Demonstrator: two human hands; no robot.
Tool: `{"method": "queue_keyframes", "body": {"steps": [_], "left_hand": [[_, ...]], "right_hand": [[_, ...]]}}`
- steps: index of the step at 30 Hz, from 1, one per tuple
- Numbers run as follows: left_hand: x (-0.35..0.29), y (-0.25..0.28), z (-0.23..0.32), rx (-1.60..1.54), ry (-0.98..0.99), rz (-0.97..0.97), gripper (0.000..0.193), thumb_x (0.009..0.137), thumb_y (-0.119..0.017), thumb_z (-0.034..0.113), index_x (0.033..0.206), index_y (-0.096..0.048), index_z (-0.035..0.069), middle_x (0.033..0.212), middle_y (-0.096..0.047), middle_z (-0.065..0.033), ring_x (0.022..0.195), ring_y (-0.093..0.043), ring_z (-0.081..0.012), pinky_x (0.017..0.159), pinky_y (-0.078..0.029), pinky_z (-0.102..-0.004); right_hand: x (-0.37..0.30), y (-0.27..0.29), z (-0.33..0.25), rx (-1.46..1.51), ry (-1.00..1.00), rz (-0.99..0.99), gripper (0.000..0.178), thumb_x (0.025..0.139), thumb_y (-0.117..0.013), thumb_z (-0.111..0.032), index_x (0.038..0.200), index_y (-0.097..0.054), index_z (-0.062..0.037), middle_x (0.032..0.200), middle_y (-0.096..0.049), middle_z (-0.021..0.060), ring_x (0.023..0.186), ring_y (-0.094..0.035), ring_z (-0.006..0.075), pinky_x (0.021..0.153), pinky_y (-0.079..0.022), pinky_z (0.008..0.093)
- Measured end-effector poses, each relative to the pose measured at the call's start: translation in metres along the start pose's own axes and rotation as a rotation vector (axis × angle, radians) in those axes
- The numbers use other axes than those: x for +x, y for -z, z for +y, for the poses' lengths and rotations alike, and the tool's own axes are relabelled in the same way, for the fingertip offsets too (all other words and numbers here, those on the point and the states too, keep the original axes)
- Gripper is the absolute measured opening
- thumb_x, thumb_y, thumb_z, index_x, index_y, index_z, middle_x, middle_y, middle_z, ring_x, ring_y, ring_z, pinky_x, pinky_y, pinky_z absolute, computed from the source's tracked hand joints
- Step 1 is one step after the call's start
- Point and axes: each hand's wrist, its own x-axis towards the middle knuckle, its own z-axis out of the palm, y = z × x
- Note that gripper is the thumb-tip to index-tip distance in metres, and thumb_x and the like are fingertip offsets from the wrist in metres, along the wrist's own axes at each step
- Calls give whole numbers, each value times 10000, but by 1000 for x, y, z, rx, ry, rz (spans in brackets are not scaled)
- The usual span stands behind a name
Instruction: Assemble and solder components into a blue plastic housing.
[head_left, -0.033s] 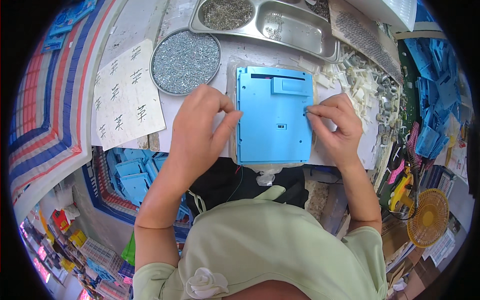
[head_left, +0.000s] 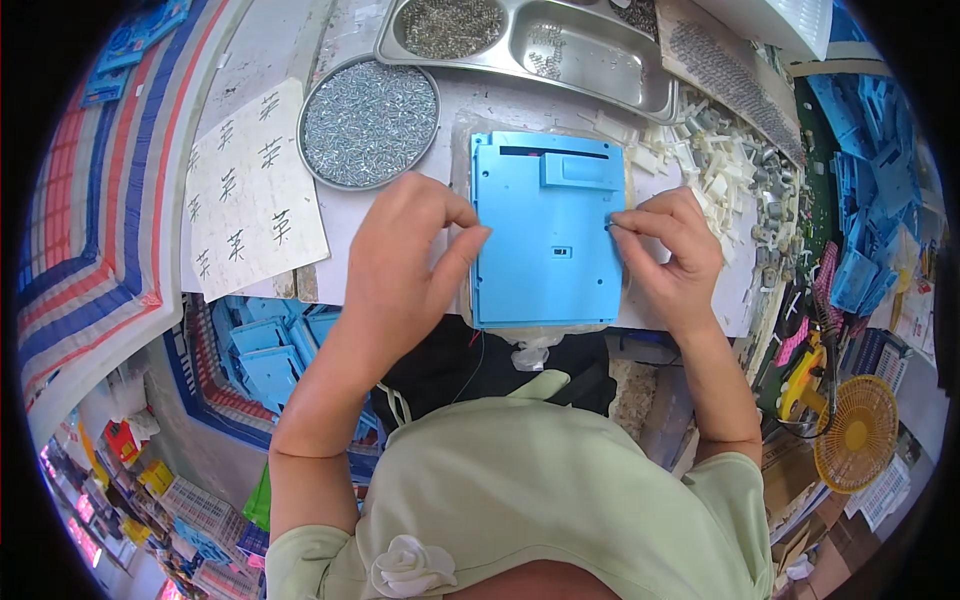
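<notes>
A flat blue plastic housing [head_left: 525, 225] lies on the table in front of me, on a clear plastic bag. It has a long slot near its far edge, a raised rectangular block and several small holes. My left hand [head_left: 400, 265] is at the housing's left edge, its thumb tip and finger drawn together there. At the right edge, my right hand [head_left: 678, 255] has thumb and forefinger pinched over a small hole. Whatever either pinch holds is too small or too hidden to make out.
A round dish of silvery screws [head_left: 370, 122] stands far left, beside a paper sheet [head_left: 262, 205]. Behind is a steel compartment tray [head_left: 600, 85] with small metal parts. White plastic parts [head_left: 725, 170] are heaped at right. Blue panels [head_left: 270, 350] fill a bin below left.
My left thumb tip has shifted slightly right over the housing's edge. The right hand is nearly unchanged.
</notes>
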Motion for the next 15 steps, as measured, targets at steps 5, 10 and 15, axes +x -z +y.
{"method": "queue_keyframes", "body": {"steps": [5, 10, 15], "left_hand": [[-4, -15, 13, 18, -121, -31, 144, 782, -784, 50, 904, -708, 40, 849, -626, -81, 811, -601, -248, 734, -442, -347], [-6, -30, 21, 13, -214, -77, 163, 759, -819, 100, 885, -716, 94, 838, -617, -29, 788, -592, -225, 717, -412, -370], [-4, -51, 27, 34, -302, -83, 174, 747, -834, 163, 859, -705, 128, 820, -583, 1, 747, -553, -202, 719, -384, -376]], "right_hand": [[0, -1, -3, -191, 138, -20, 275, 700, -797, -2, 962, -767, -78, 835, -664, 29, 764, -571, 226, 681, -460, 336], [-6, 11, -18, -474, 242, -142, 393, 726, -771, -64, 1116, -754, -110, 942, -658, 34, 806, -551, 243, 727, -443, 372], [-12, 20, -23, -348, 57, -172, 453, 760, -742, -61, 1212, -724, -97, 996, -632, 96, 849, -560, 273, 755, -451, 382]]}}
